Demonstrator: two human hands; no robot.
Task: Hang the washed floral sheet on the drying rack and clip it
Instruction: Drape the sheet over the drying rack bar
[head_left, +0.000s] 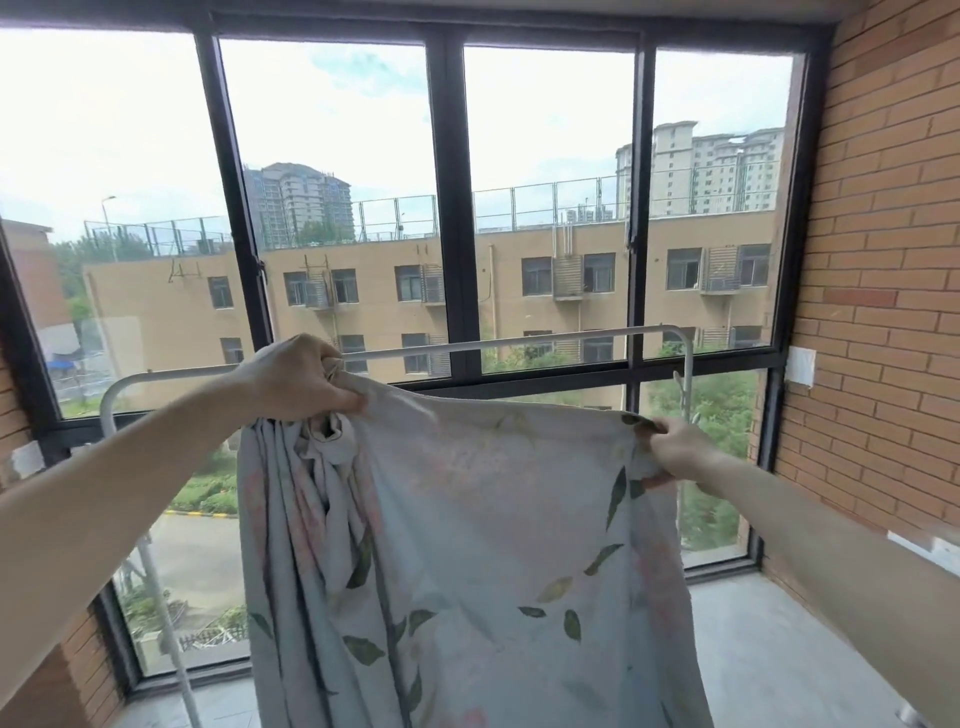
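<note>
Both hands hold the floral sheet (483, 545) up in front of the drying rack (509, 344), whose white top bar runs across the window (447, 208) behind the fabric. The left hand (296, 382) is closed in a fist round a thick gathered bunch of the sheet's upper edge, thumb pressing the cloth from the front; this hand sits just in front of the top bar, near its left end, and whether the cloth touches the bar there cannot be told. From that fist the bunched part falls in twisted folds straight down.

The right hand (675, 449) pinches the sheet's upper right corner between thumb and curled fingers, lower than the left hand and below the bar's right end, near the rack's right upright. Between the 2 hands the top edge stretches in a shallow sag, and the flat panel with green leaves hangs below it toward the concrete floor (769, 649). The sheet is not yet draped over the bar. A brick wall (883, 260) stands at the right.
</note>
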